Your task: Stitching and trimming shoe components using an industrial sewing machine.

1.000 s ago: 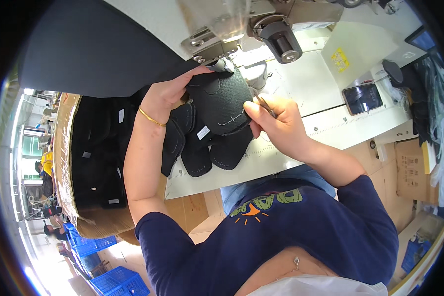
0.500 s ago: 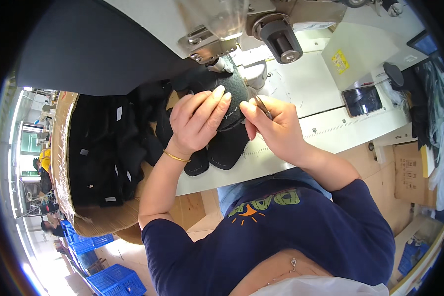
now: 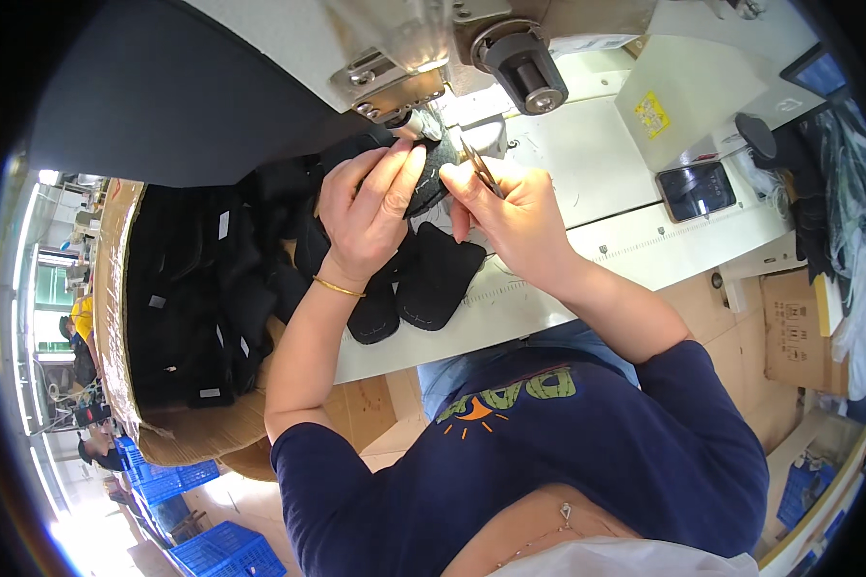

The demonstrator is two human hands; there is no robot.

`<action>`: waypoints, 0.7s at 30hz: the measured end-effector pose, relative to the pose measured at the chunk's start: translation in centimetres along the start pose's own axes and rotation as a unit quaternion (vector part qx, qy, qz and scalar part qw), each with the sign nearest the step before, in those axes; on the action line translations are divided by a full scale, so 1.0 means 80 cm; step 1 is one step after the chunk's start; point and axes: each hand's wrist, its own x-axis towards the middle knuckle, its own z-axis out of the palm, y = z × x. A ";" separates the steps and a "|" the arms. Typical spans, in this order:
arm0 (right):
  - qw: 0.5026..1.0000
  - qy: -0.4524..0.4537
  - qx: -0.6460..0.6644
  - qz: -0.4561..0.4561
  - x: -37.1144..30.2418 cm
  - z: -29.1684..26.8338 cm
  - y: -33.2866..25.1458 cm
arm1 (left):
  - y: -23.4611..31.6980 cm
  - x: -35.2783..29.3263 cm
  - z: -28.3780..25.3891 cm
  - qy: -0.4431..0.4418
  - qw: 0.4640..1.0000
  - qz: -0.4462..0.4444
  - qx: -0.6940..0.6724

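Observation:
My left hand (image 3: 366, 207) has its fingers drawn together on a black fabric piece (image 3: 437, 183) with pale stitch marks, close under the sewing machine's needle area (image 3: 417, 123). The left thumb is mostly hidden. At the right side of that piece, my right hand (image 3: 512, 216) is closed around dark, slim tweezers (image 3: 481, 171), their points angled up toward the machine. More rounded black fabric pieces (image 3: 438, 279) lie on the white table just below my hands, near its front edge.
A large cardboard box (image 3: 115, 317) of black pieces with white labels stands on the left. A phone (image 3: 696, 191) lies on the white machine table (image 3: 597, 159) at right. Blue crates (image 3: 226, 553) are at lower left, where other people appear in the distance.
The worked fabric piece has shifted away from me and turned, so less of it shows. My left hand has moved slightly up and left with it; the tweezers now point up by its edge.

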 end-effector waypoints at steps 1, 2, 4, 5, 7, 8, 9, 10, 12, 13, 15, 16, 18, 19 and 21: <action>1.000 0.002 0.008 -0.003 0.001 0.001 0.000 | 0.000 0.001 0.000 0.001 1.000 0.000 0.000; 1.000 0.002 0.008 -0.004 0.002 0.002 0.001 | 0.000 0.003 0.000 -0.003 1.000 -0.009 0.000; 1.000 0.004 0.025 -0.013 0.003 0.004 0.003 | 0.001 0.004 0.001 -0.005 1.000 -0.018 0.000; 1.000 0.003 0.025 -0.013 0.004 0.006 0.003 | 0.002 0.004 0.002 -0.004 1.000 -0.024 0.012; 1.000 0.019 0.012 -0.014 0.004 0.006 0.002 | 0.003 0.005 0.003 0.000 0.999 -0.029 0.021; 1.000 0.022 0.010 -0.014 0.005 0.007 0.005 | 0.004 0.008 0.001 -0.018 0.999 -0.034 0.033; 0.999 0.036 0.018 -0.037 0.008 0.009 0.009 | 0.006 0.011 -0.001 -0.035 0.998 -0.040 0.046; 0.997 0.049 0.027 -0.059 0.009 0.010 0.012 | 0.007 0.014 -0.004 -0.035 0.998 -0.040 0.044; 0.998 0.043 0.016 -0.053 0.008 0.008 0.012 | 0.011 0.020 -0.014 -0.040 0.997 -0.041 0.050; 0.998 0.033 0.008 -0.048 0.009 0.008 0.011 | 0.015 0.021 -0.018 -0.036 0.997 -0.037 0.058; 0.998 0.039 0.028 -0.030 0.008 0.007 0.005 | 0.024 0.027 -0.024 -0.032 0.997 -0.030 0.065; 0.998 0.045 0.047 -0.011 0.008 0.006 0.004 | 0.030 0.030 -0.025 -0.028 0.997 -0.024 0.072; 0.998 0.045 0.049 -0.013 0.010 0.004 0.007 | 0.038 0.039 -0.026 -0.037 0.996 -0.027 0.075; 0.998 0.044 0.051 -0.016 0.010 0.003 0.008 | 0.041 0.043 -0.027 -0.047 0.995 -0.031 0.077; 0.997 0.047 0.052 -0.019 0.011 0.003 0.012 | 0.046 0.047 -0.025 -0.063 0.994 -0.034 0.088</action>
